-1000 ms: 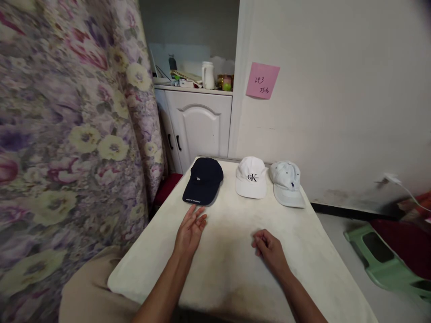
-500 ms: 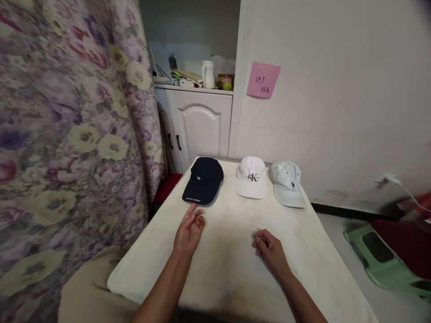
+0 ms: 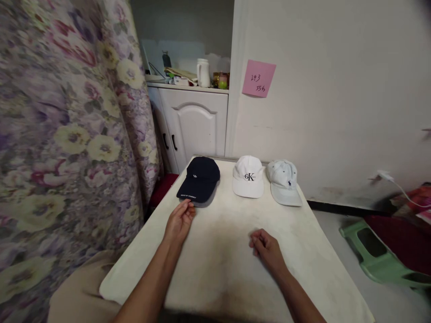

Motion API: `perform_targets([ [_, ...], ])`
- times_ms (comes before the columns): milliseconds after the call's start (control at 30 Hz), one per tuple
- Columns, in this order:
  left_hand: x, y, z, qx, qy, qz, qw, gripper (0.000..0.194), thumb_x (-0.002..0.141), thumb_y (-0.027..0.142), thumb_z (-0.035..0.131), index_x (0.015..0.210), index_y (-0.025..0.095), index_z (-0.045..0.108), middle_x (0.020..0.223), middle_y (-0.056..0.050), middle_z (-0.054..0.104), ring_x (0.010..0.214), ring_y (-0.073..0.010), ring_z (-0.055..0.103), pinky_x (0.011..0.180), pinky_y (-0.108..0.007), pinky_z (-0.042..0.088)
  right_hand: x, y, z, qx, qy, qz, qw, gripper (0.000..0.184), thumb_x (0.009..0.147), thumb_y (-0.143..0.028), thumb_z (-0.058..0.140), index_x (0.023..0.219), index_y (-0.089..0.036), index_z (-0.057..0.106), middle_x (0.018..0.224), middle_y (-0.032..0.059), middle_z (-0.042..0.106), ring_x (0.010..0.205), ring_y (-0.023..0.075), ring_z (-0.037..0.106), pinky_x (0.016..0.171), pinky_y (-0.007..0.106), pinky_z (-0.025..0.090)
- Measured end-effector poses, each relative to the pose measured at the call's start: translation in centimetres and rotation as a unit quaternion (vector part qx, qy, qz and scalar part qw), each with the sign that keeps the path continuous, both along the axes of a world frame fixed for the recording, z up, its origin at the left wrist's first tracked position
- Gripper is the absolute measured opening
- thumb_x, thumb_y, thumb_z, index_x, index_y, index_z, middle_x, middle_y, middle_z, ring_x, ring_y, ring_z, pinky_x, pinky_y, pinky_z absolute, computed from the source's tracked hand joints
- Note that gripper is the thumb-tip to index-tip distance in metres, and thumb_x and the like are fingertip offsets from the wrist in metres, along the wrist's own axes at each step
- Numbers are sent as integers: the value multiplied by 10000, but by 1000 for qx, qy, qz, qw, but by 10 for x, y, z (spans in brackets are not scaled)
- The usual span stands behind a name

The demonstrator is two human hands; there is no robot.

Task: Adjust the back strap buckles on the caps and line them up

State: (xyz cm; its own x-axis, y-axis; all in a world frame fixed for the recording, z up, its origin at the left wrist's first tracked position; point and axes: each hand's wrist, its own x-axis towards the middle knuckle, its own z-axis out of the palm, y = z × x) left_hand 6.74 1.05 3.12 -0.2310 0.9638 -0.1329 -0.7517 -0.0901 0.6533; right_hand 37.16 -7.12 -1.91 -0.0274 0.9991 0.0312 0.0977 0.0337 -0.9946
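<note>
Head view: on a cream-topped table by a white panelled cabinet and floral curtain, the left hand pinches a navy fabric cap by its brim; the right hand curls its fingers.

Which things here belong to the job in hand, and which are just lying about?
Seemingly in the job:
navy cap, left hand at its brim
white cap and pale blue cap, on the same table

Seemingly just about:
white jug
pink note
green stool
</note>
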Motion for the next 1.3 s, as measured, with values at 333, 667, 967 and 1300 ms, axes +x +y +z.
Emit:
perform_targets([
  [333,0,43,34,-8,-28,-18,999,142,918,91,552,993,142,662,948,-100,755,899,-211,732,877,-399,585,-2,2,4,-1,-1,-8,1000,229,846,-423,613,808,-198,600,660,-6,647,483,123,533,481,244,415],
  [667,16,67,60,12,-75,-20,997,330,951,55,459,1214,169,622,958,-74,780,850,-173,748,812,-339,616,-1,2,4,-6,8,-2,1000,152,837,-339,613,809,-189,610,655,-12,651,486,120,549,497,241,415],
  [967,86,5,55,27,-105,-91,990,399,981,40,418,1304,189,601,965,-72,800,859,-172,758,806,-308,620,5,9,10,-23,101,-7,995,409,768,-566,712,870,-173,659,747,64,740,554,157,636,518,267,489],
  [1300,165,-112,-18,-139,-172,-222,949,408,880,-30,575,1203,205,660,993,-71,796,958,-211,751,903,-341,598,30,1,43,29,413,-24,910,461,777,-455,762,1175,-238,679,1272,93,695,1230,297,610,1067,467,467],
])
